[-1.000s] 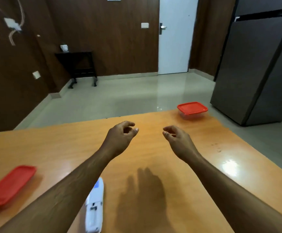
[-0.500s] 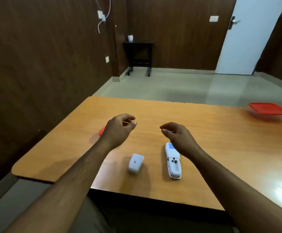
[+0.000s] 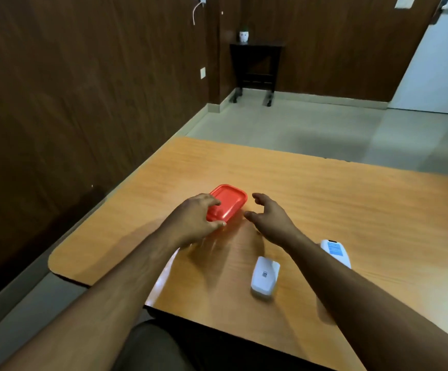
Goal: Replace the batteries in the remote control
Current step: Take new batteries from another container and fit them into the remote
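Observation:
A small clear container with a red lid [image 3: 228,202] sits on the wooden table [image 3: 338,199] near its left side. My left hand [image 3: 194,219] grips the container's near left end, thumb at the front edge and fingers over the lid. My right hand [image 3: 267,216] hovers just right of the container, fingers spread, holding nothing. The white remote control [image 3: 335,251] lies to the right, mostly hidden under my right forearm. Its white battery cover [image 3: 265,277] lies loose on the table between my forearms.
The table's left edge and rounded corner [image 3: 57,259] are close to my left arm, with a dark wood-panelled wall beyond. A small black side table [image 3: 255,65] stands by the far wall. A white door [image 3: 439,62] is at the right.
The view has swung left and down. Both hands have reached forward to the red-lidded container; my left hand has closed on it and my right hand has opened beside it.

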